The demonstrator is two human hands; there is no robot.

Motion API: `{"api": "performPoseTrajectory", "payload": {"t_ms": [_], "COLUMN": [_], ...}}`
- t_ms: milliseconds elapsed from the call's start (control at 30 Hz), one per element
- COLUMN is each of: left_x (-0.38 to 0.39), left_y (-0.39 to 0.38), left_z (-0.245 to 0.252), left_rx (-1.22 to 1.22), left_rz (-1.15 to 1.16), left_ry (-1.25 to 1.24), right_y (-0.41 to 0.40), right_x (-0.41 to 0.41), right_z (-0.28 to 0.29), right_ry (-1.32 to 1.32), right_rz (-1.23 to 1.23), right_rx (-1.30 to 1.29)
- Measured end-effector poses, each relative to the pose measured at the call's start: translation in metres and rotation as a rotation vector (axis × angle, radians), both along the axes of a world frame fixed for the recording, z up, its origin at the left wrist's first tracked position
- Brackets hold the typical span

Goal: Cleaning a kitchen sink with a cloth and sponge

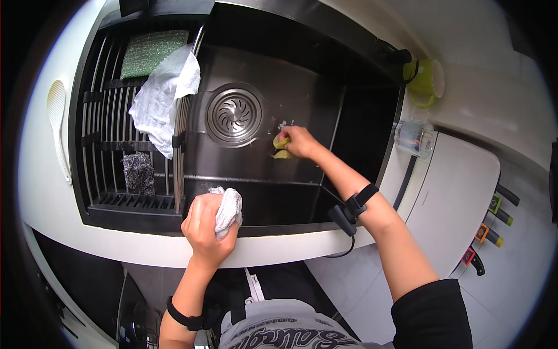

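Observation:
My left hand (208, 227) grips a bunched white cloth (229, 211) over the front edge of the dark metal sink (279, 83). Down at the sink floor, my right hand (297, 141) pinches a yellow-green scrap (280, 142), its material unclear. A second such scrap (282, 154) lies just below the fingers. Small white bits (285, 123) are scattered beside the hand, to the right of the round drain strainer (234, 114).
A drying rack (98, 126) on the left holds a green scouring pad (152, 50), a white cloth (159, 98) and a grey scrubber (139, 173). A white rice paddle (56, 113) lies left. Right are a green mug (423, 80), a clear container (412, 138) and several handled tools (492, 235).

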State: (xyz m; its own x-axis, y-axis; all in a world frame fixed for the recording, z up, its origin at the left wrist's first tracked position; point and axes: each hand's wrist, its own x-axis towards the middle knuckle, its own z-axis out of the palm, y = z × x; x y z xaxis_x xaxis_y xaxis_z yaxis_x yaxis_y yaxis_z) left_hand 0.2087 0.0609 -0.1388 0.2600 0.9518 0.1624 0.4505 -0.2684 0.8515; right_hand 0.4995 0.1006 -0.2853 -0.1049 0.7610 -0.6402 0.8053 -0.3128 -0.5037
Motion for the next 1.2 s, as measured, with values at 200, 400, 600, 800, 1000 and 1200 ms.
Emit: {"api": "performPoseTrajectory", "payload": {"t_ms": [200,400,600,800,1000,1200], "left_x": [-0.002,0.0,-0.003,0.0,-0.002,-0.002], "left_y": [0.0,-0.001,-0.002,-0.001,-0.002,-0.003], "left_z": [0.002,-0.001,0.0,0.0,0.002,0.003], "left_rx": [0.005,0.016,0.009,0.015,0.014,0.014], "left_rz": [0.003,-0.005,0.004,0.012,0.022,0.026], "left_ry": [0.005,-0.011,0.002,-0.018,-0.002,0.001], "right_y": [0.01,-0.056,-0.043,0.009,-0.028,-0.042], "right_x": [0.075,0.043,-0.01,0.002,0.058,-0.012], "right_z": [0.023,0.006,-0.007,-0.006,0.003,-0.017], "right_ry": [-0.456,-0.583,-0.324,0.081,-0.401,-0.186], "right_rz": [0.205,0.137,-0.065,-0.091,0.091,-0.07], "right_rx": [0.233,-0.367,-0.289,-0.076,-0.005,-0.073]}}
